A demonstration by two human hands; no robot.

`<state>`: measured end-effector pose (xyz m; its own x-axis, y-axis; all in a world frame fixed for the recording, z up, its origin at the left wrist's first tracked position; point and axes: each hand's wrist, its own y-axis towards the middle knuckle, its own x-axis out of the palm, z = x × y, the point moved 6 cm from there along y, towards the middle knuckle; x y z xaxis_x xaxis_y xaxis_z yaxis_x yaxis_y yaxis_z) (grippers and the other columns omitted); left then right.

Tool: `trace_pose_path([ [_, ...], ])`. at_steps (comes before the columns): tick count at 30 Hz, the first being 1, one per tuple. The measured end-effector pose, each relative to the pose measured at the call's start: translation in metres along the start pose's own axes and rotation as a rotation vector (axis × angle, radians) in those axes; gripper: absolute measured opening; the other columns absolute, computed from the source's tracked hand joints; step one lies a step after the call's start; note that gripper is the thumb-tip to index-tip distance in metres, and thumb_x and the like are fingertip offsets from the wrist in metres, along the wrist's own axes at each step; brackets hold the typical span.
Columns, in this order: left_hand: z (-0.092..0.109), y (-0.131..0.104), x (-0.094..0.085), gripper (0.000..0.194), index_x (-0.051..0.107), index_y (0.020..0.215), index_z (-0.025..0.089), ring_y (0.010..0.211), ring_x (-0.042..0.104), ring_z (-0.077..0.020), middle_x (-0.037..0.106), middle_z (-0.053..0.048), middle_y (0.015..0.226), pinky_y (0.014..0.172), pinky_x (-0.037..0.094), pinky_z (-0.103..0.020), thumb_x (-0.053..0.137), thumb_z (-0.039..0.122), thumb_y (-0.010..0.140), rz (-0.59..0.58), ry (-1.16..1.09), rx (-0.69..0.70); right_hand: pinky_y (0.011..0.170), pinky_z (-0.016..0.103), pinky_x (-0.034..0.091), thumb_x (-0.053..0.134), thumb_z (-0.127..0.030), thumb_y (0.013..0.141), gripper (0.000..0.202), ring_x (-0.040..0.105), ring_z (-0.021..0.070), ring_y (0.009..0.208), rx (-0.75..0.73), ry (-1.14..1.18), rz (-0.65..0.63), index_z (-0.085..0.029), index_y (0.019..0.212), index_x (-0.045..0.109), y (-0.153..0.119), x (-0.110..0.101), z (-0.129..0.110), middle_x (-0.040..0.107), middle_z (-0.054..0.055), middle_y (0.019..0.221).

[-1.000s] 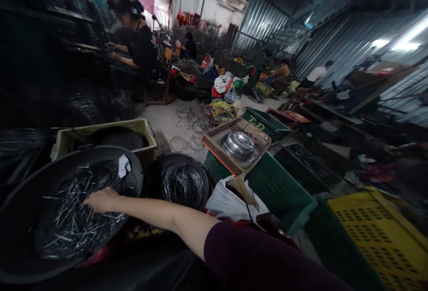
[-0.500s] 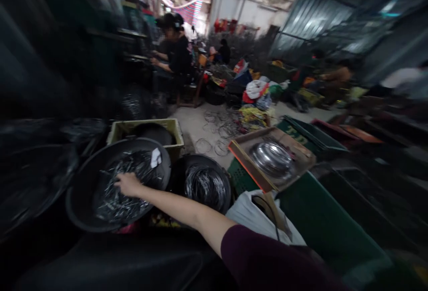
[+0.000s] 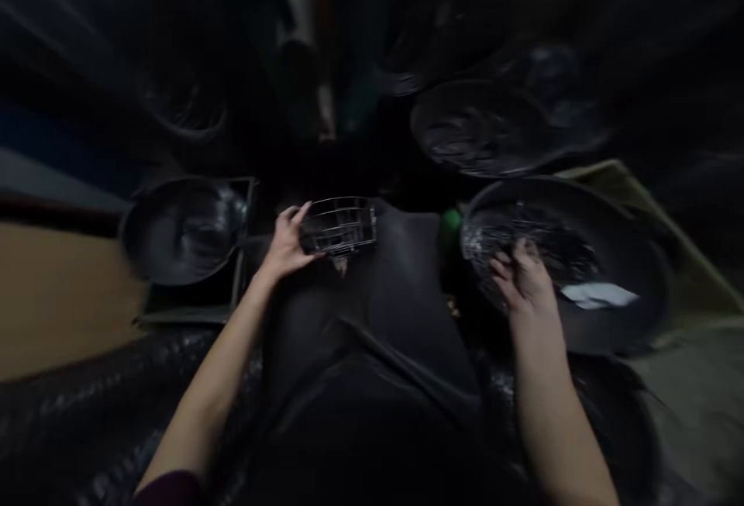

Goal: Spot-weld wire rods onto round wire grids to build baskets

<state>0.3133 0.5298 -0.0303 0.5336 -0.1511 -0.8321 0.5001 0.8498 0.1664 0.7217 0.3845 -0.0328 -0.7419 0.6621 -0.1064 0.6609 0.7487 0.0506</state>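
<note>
My left hand grips the left end of a small wire basket, thumb below and fingers above. The basket has thin metal bars and is held over my dark-covered lap. On the right, my right hand is over a wide black basin, its fingers bent together. Loose thin metal pieces lie in the basin just beyond the fingertips. Blur and shadow hide what the fingers hold, if anything. A white scrap lies in the basin, right of my hand.
Another dark basin stands at the left on a frame. Beyond the right basin is a further basin with metal pieces. A yellowish crate sits under the right basin's edge. A tan panel is at far left.
The view has swung left and down, away from the room to my lap. My left hand with the wire basket has come into view. My right hand is still at the basin.
</note>
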Motion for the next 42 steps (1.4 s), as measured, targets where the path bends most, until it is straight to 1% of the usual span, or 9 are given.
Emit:
trace_pose_path([
  [3,-0.011,0.002,0.012,0.113,0.022,0.153,0.016,0.144,0.023,-0.0414,0.027,-0.021,0.148,0.117,0.026,-0.06,0.073,0.069,0.067,-0.028,-0.044,0.026,0.036,0.018,0.03,0.076,-0.063,0.065,0.049,0.034,0.0057,0.04,0.192,0.117,-0.021,-0.025,0.073,0.046,-0.034,0.041,0.039,0.042,-0.009,0.058],
  [7,-0.006,0.008,0.021,0.114,0.018,0.153,0.017,0.146,0.017,-0.0439,0.023,-0.023,0.152,0.117,0.018,-0.067,0.071,0.071,0.068,0.013,-0.073,0.072,0.06,0.027,0.053,0.074,-0.06,0.066,0.045,0.061,0.0128,0.064,0.175,-0.079,-0.083,-0.021,0.079,0.055,-0.076,0.079,0.048,0.061,0.0,0.072],
  [10,-0.004,0.007,0.02,0.11,0.018,0.153,0.019,0.144,0.025,-0.0381,0.027,-0.021,0.151,0.118,0.025,-0.06,0.071,0.068,0.07,0.062,-0.15,0.106,0.061,0.027,0.054,0.075,-0.052,0.07,0.042,0.064,0.0143,0.064,0.171,-0.092,-0.313,-0.022,0.094,0.06,-0.074,0.103,0.021,0.063,-0.002,0.07],
  [15,0.003,0.015,0.015,0.093,0.038,0.144,0.023,0.135,0.037,-0.0327,0.037,-0.016,0.139,0.115,0.036,-0.052,0.08,0.055,0.068,0.081,-0.184,0.138,0.059,0.027,0.053,0.07,-0.051,0.077,0.03,0.067,0.0148,0.063,0.072,-0.212,-1.01,-0.024,0.091,0.073,-0.058,0.187,-0.041,0.068,0.0,0.069],
  [19,0.011,0.029,0.002,0.082,0.049,0.137,0.024,0.131,0.039,-0.0343,0.036,-0.014,0.137,0.112,0.037,-0.054,0.084,0.042,0.065,0.04,-0.124,0.167,0.07,0.034,0.056,0.064,-0.046,0.084,0.023,0.072,0.0203,0.077,-0.296,-0.458,-0.966,-0.026,0.088,0.076,-0.038,0.234,-0.067,0.075,0.002,0.083],
  [22,0.009,0.041,-0.012,0.086,0.05,0.137,0.026,0.129,0.04,-0.0354,0.037,-0.014,0.136,0.11,0.038,-0.055,0.086,0.041,0.061,0.04,-0.119,0.155,0.072,0.036,0.058,0.068,-0.041,0.084,0.029,0.072,0.0246,0.09,-0.596,-0.595,-0.91,-0.028,0.109,0.073,-0.037,0.245,-0.078,0.074,0.004,0.105],
  [25,0.002,0.052,-0.023,0.088,0.051,0.136,0.027,0.129,0.04,-0.0352,0.038,-0.013,0.135,0.11,0.039,-0.054,0.088,0.041,0.058,0.036,-0.133,0.137,0.069,0.031,0.058,0.066,-0.033,0.086,0.034,0.072,0.0218,0.092,-0.708,-0.638,-0.953,-0.032,0.119,0.069,-0.036,0.25,-0.078,0.071,0.002,0.116],
  [34,-0.009,0.085,-0.043,0.085,0.051,0.135,0.028,0.13,0.041,-0.034,0.039,-0.012,0.135,0.112,0.039,-0.053,0.087,0.029,0.058,0.097,-0.171,0.12,0.081,0.03,0.061,0.051,-0.034,0.096,0.032,0.07,0.0181,0.103,-0.874,-0.653,-1.04,-0.03,0.124,0.065,0.0,0.273,-0.087,0.067,0.001,0.123],
  [42,-0.008,0.093,-0.045,0.082,0.053,0.135,0.028,0.13,0.041,-0.0345,0.038,-0.012,0.136,0.111,0.04,-0.053,0.087,0.038,0.061,0.127,-0.194,0.124,0.079,0.028,0.061,0.05,-0.035,0.097,0.031,0.07,0.0164,0.101,-0.868,-0.596,-1.039,-0.032,0.123,0.066,0.009,0.274,-0.095,0.067,0.002,0.123],
])
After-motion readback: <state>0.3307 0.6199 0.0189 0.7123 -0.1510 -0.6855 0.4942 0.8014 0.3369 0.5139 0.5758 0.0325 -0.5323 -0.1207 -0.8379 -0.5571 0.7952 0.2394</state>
